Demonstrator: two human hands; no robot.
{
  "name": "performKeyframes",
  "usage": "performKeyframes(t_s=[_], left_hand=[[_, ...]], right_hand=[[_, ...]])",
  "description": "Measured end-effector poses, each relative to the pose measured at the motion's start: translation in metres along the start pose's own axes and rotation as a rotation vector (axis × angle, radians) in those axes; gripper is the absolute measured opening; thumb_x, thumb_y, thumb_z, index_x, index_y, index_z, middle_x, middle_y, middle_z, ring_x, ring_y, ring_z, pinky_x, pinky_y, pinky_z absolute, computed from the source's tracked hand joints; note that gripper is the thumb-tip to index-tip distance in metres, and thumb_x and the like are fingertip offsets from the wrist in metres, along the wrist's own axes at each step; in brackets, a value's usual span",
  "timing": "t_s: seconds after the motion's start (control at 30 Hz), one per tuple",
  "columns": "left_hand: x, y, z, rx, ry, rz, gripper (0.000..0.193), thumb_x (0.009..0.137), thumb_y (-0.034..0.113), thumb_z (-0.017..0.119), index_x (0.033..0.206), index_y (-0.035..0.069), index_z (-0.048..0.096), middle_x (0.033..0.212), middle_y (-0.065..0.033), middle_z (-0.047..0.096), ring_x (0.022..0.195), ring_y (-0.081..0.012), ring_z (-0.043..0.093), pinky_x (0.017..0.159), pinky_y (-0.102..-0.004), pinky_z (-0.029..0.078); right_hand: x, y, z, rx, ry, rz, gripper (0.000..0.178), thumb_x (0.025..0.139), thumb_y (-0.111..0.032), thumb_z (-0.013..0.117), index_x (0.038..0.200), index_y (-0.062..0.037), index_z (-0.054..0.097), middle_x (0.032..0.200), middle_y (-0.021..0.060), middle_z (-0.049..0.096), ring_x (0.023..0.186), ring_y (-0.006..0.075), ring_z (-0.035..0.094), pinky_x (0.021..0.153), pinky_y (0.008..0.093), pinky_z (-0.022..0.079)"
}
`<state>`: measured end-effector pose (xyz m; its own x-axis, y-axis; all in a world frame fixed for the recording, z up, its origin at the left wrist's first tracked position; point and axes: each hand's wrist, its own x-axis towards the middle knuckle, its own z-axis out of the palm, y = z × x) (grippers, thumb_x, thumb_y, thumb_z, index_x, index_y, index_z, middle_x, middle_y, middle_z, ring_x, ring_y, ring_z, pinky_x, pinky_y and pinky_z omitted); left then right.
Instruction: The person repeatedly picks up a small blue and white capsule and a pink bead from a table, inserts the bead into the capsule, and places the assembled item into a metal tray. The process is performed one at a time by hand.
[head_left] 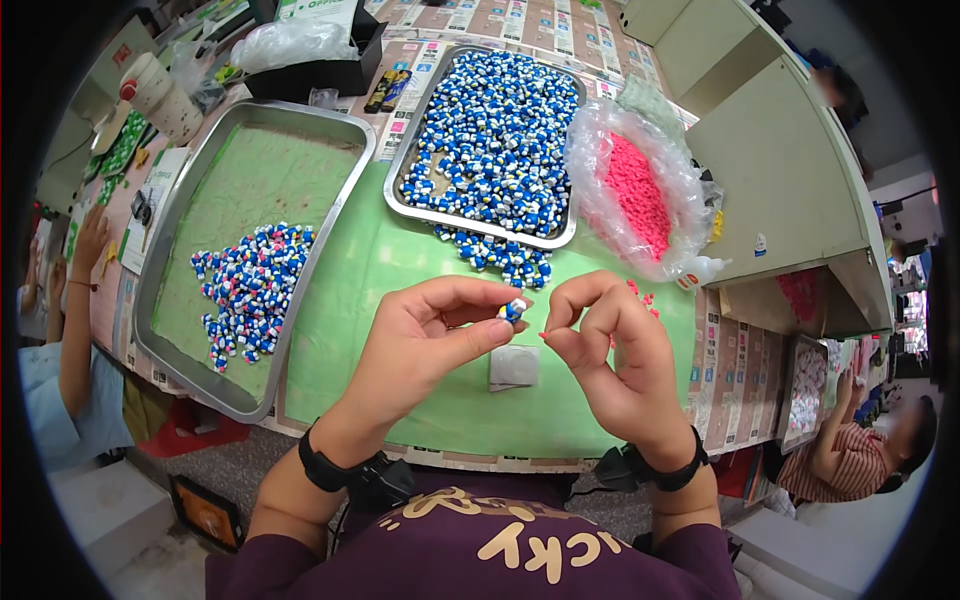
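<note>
Between thumb and index finger, my left hand (pixel 430 325) pinches a small blue-and-white plastic piece (pixel 513 309) with a bit of yellow. Just right of it, my right hand (pixel 615 355) is closed in a pinch on a tiny pink piece (pixel 543 335), which barely shows at the fingertips. The two hands are close but apart. Below them a small grey square pad (pixel 513 367) lies on the green mat (pixel 420 420). A few loose pink pieces (pixel 645 299) are scattered behind my right hand.
A metal tray (pixel 398 197) heaped with blue-and-white pieces stands ahead, some spilled at its near edge. At left, another tray (pixel 262 408) holds pieces with pink bits. A clear bag (pixel 590 150) of pink pieces and a white bottle (pixel 702 270) are at right. Other people work on both sides.
</note>
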<state>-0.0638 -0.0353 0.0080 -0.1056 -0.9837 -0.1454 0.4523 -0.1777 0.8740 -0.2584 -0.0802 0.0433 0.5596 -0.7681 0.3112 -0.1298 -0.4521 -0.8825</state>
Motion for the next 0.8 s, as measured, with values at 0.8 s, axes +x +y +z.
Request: performKeyframes(t_s=[0.8], left_hand=[[-0.010, 0.005, -0.012, 0.396, 0.081, 0.496, 0.020, 0.081, -0.011, 0.069, 0.097, 0.001, 0.065, 0.097, -0.0081, 0.063, 0.087, -0.0134, 0.065, 0.074, -0.0243, 0.057]], right_hand=[[-0.006, 0.018, -0.026, 0.147, 0.163, 0.111, 0.034, 0.080, -0.002, 0.075, 0.081, -0.0059, 0.042, 0.085, 0.0035, 0.052, 0.082, 0.0140, 0.051, 0.077, 0.0271, 0.043]])
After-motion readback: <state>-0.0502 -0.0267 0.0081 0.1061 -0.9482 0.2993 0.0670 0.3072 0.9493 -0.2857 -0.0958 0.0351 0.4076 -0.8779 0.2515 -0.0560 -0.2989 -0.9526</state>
